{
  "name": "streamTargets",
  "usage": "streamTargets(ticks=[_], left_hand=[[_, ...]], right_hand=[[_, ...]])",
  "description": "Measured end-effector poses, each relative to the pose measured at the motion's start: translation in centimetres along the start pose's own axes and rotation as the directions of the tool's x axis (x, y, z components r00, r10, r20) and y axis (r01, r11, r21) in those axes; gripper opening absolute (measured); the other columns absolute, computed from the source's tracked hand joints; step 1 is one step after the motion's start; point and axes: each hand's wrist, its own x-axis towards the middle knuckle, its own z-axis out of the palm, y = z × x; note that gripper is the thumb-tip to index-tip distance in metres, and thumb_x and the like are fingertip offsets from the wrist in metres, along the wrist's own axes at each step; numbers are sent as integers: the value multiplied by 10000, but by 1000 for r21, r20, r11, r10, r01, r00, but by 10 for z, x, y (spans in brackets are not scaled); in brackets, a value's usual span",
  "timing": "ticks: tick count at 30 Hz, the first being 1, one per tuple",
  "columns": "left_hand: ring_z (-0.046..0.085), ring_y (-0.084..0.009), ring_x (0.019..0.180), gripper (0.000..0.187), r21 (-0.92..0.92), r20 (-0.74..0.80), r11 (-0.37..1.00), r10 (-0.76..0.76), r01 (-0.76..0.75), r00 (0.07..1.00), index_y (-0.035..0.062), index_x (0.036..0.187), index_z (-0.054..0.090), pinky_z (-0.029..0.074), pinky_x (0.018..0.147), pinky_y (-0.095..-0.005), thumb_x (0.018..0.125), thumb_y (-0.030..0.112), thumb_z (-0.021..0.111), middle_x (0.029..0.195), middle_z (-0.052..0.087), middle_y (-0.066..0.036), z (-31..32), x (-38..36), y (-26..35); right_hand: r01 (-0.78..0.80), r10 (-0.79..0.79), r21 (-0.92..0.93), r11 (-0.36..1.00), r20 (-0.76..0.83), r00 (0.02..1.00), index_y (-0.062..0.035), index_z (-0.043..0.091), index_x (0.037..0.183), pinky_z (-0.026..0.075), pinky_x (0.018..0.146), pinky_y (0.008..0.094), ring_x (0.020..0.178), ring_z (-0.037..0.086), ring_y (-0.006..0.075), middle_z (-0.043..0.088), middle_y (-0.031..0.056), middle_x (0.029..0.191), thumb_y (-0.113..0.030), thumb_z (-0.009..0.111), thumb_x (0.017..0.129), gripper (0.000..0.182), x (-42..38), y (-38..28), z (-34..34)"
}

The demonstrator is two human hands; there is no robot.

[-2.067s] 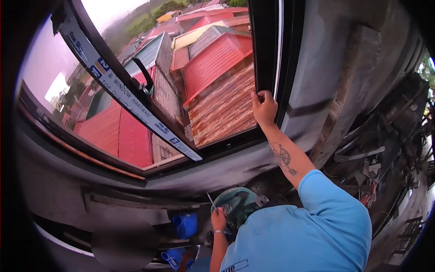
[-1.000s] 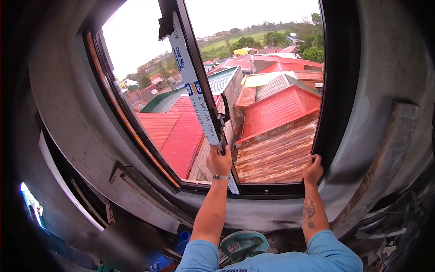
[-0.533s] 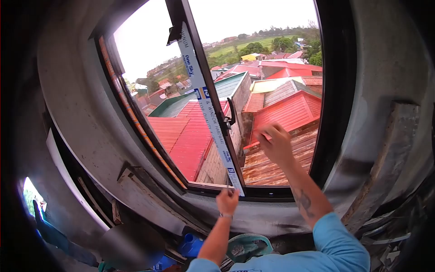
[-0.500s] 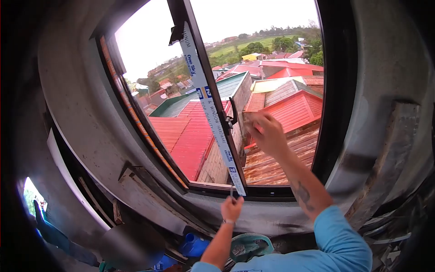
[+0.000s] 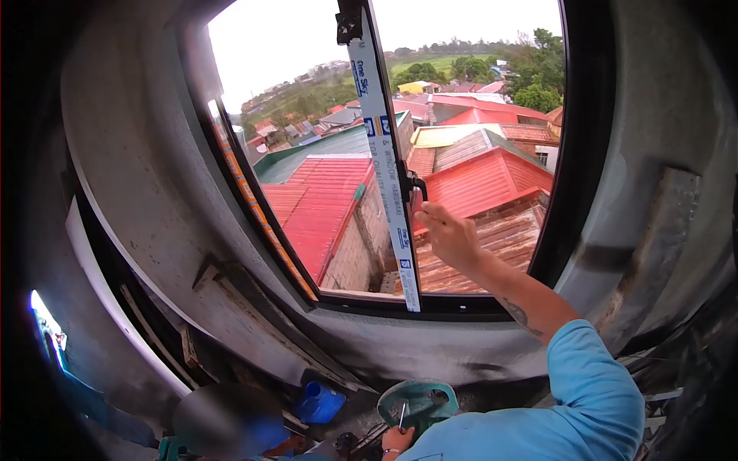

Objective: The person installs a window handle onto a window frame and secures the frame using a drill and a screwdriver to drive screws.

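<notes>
My right hand (image 5: 450,234) is at the black window latch (image 5: 416,187), its fingers pressed together around the latch's lower end. The latch sits on the upright window frame, which carries a white and blue printed protective strip (image 5: 388,165). Low in the view, near the green basin (image 5: 419,396), my left hand (image 5: 397,439) is closed on a thin metal tool (image 5: 403,413) that points upward. What kind of tool it is cannot be made out.
A blue plastic container (image 5: 319,403) lies on the floor left of the basin. Wooden boards (image 5: 261,319) lean below the window, and another board (image 5: 653,246) stands against the wall at right. Red roofs (image 5: 323,200) show outside.
My left hand has dropped from the window's bottom edge to the basin with the tool. My right hand has come onto the latch, whose handle now points downward. The view has shifted.
</notes>
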Motion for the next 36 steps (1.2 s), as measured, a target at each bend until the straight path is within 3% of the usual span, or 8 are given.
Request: streamTargets(ticks=[2, 6, 10, 12, 15, 20, 28, 36], left_hand=[[637, -355, 741, 458, -5, 14, 1000, 5, -5, 1000, 84, 669, 592, 493, 668, -450, 693, 531, 690, 702, 649, -140, -5, -4, -7], [644, -361, 760, 480, -23, 2, 997, 78, -78, 997, 68, 688, 613, 500, 684, -446, 692, 543, 681, 735, 657, -163, -19, 0, 5], [637, -370, 746, 461, -39, -25, 978, 202, -203, 979, 51, 697, 599, 497, 672, -454, 709, 504, 685, 720, 643, -177, -34, 1, 14], [630, -365, 699, 441, -74, -44, 976, 201, -204, 979, 53, 663, 581, 489, 636, -449, 716, 475, 695, 681, 633, -169, -45, -9, 25], [625, -358, 675, 430, -116, -77, 974, 186, -194, 980, 55, 656, 576, 481, 618, -442, 712, 460, 706, 667, 628, -162, -47, -23, 13], [627, -348, 683, 428, -106, -94, 976, 182, -192, 979, 71, 649, 580, 476, 622, -442, 711, 477, 699, 661, 626, -159, -35, -35, -32], [631, -348, 699, 457, -56, -25, 996, 71, -73, 997, 69, 686, 593, 487, 645, -434, 707, 515, 688, 681, 637, -149, -37, -44, -53], [632, -345, 702, 486, -51, 36, 994, 96, -94, 995, 61, 687, 601, 484, 646, -428, 699, 539, 686, 693, 641, -159, -27, -40, -61]], right_hand=[[31, -25, -98, 995, 62, 998, -75, 601, 1155, 552, 547, 354, 669, 664, 239, 559, 77, 1268, -13, 562, 724, 437, -29, -1, 5], [24, 47, -234, 972, 295, 954, -66, 501, 1286, 557, 565, 366, 617, 649, 258, 403, 89, 1432, -42, 508, 760, 527, -26, -5, -2], [-29, 159, -325, 945, 379, 912, -57, 463, 1315, 560, 612, 384, 748, 640, 295, 362, 138, 1441, -47, 526, 749, 570, -29, -27, -5], [-89, 166, -339, 937, 204, 965, -57, 436, 1335, 554, 698, 412, 929, 587, 339, 397, 188, 1355, -78, 550, 757, 590, -31, -37, 1], [-254, 343, -297, 921, 306, 888, -58, 429, 1341, 532, 781, 436, 1070, 516, 367, 447, 197, 1213, -107, 562, 768, 590, -25, -48, -4], [-390, 497, -320, 863, 406, 767, -222, 313, 1446, 481, 817, 436, 956, 598, 324, 553, 141, 1073, -120, 506, 812, 671, -23, -43, -1], [-420, 538, -338, 842, 470, 699, -276, 253, 1467, 475, 815, 456, 952, 602, 343, 588, 162, 1040, -120, 474, 824, 698, -26, -26, 12], [-395, 540, -371, 841, 508, 671, -308, 156, 1485, 513, 761, 447, 833, 649, 355, 659, 171, 896, -107, 502, 792, 800, -24, -30, 4]])
